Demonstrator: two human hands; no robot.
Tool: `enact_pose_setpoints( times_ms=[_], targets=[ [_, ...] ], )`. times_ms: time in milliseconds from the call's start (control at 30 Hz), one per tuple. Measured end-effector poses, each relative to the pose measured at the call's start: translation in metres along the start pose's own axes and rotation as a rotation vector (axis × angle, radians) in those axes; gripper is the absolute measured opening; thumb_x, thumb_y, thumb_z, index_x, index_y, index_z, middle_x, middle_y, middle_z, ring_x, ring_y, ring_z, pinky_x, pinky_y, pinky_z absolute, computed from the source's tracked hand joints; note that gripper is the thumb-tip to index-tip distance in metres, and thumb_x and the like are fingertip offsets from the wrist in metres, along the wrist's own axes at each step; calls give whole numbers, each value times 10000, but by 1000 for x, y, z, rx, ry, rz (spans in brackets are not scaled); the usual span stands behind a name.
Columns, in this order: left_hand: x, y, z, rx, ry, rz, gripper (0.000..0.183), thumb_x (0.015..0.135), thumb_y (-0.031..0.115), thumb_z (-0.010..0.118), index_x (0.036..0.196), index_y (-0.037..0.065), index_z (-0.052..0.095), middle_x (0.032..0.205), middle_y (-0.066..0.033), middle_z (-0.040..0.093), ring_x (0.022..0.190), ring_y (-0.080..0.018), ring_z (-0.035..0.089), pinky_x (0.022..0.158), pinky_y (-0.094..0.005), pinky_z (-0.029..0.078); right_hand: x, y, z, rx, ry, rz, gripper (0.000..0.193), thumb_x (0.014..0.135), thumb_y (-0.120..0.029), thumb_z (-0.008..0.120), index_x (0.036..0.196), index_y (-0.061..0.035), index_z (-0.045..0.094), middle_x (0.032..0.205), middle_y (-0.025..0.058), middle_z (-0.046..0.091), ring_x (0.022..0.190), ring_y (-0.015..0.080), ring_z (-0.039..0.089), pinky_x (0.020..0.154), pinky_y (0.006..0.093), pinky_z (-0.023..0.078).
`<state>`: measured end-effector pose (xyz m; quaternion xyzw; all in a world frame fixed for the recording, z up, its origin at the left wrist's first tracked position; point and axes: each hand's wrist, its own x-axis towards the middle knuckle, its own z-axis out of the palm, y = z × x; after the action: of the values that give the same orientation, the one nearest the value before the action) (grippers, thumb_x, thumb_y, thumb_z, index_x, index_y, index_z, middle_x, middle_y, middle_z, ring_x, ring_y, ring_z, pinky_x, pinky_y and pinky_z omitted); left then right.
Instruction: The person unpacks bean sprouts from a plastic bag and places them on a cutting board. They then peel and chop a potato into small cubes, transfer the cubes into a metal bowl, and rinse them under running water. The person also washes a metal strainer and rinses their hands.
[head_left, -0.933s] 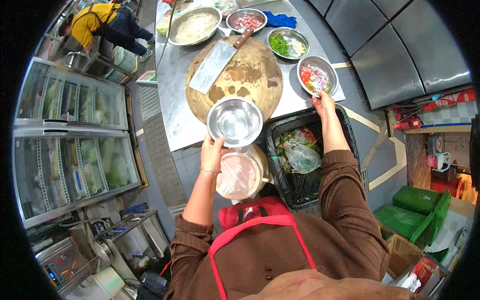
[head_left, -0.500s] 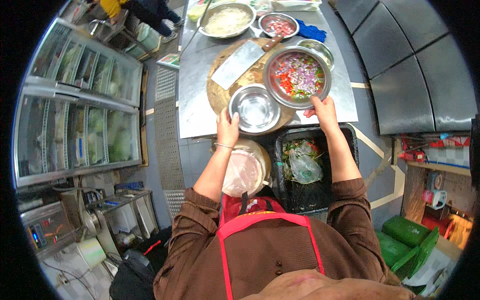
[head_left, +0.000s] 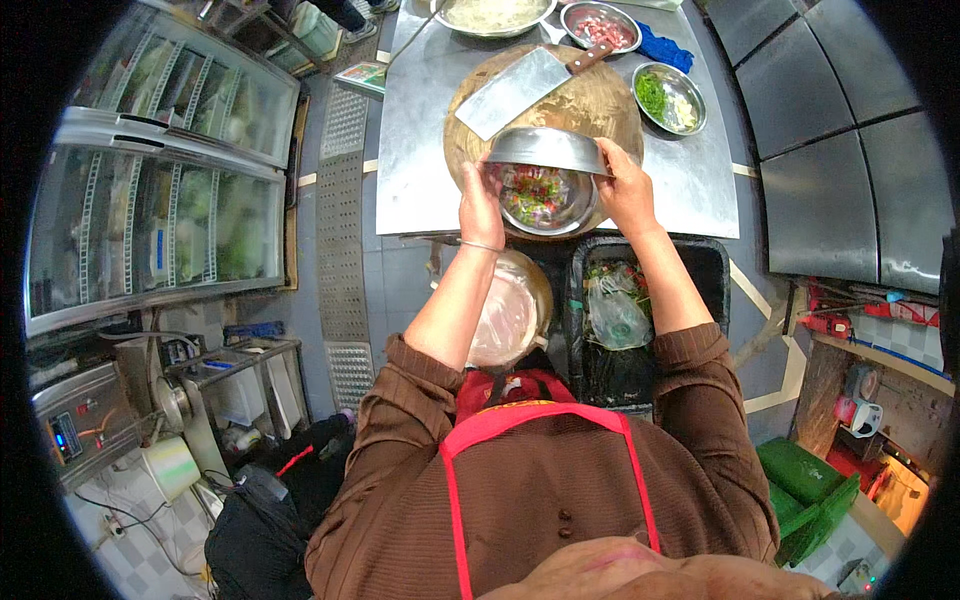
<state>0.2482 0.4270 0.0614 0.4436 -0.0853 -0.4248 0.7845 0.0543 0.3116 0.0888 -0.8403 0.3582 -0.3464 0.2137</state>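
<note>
My right hand [head_left: 626,190] grips the rim of a steel bowl [head_left: 548,148], which is tipped with its outer side up over a second steel bowl [head_left: 582,205]. Chopped red, green and purple vegetables [head_left: 533,192] show beneath the tipped rim, in the lower bowl. My left hand [head_left: 482,208] closes on the left side of the bowls; which of the two rims its fingers hold is partly hidden. Both bowls are over the near part of a round wooden chopping board [head_left: 615,115]. Beyond them a cleaver [head_left: 515,93] lies flat on the board.
A steel bowl of chopped greens and pale bits [head_left: 668,98] stands right of the board on the steel table [head_left: 410,190]. Farther back are a bowl of pinkish pieces [head_left: 600,27] and a blue cloth [head_left: 664,46]. Below the table edge sit a black bin [head_left: 700,290] and a lined pot [head_left: 510,310].
My right hand has brought the bowl of chopped vegetables left and tipped it over the other bowl. The bowl of greens, mostly covered before, now shows fully.
</note>
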Motion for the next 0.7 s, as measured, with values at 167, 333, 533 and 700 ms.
enact_pose_setpoints(
  times_ms=[167, 333, 533, 700],
  targets=[
    [-12, 6, -5, 78, -135, -30, 696, 1076, 527, 266, 1509, -9, 356, 1549, -135, 383, 1451, -253, 332, 1202, -404, 204, -9, 4, 6, 64, 130, 7, 489, 815, 56, 645, 1280, -89, 598, 1116, 143, 690, 942, 293, 706, 789, 354, 555],
    [-9, 12, -10, 204, -135, -49, 477, 1079, 302, 448, 1442, -8, 474, 1451, -125, 515, 1357, -213, 465, 1137, -352, 343, -19, 18, 12, 202, 92, 133, 486, 846, 91, 579, 1308, -64, 591, 1015, 75, 687, 816, 166, 676, 722, 291, 556],
    [15, 30, -18, 922, -344, 117, 363, 937, 45, 600, 1293, -32, 597, 1156, -109, 701, 1049, -153, 657, 882, -290, 519, -7, 23, 7, 554, -29, 221, 489, 836, 110, 603, 1290, -72, 612, 1086, 115, 686, 975, 188, 694, 804, 296, 543],
    [18, 30, -15, 781, -337, 125, 317, 966, -2, 538, 1281, -32, 561, 1167, -110, 651, 960, -193, 672, 778, -335, 595, 8, 1, 2, 352, 7, 302, 327, 913, -98, 688, 1227, -27, 630, 1110, 135, 653, 919, 206, 696, 750, 320, 555]
  ],
)
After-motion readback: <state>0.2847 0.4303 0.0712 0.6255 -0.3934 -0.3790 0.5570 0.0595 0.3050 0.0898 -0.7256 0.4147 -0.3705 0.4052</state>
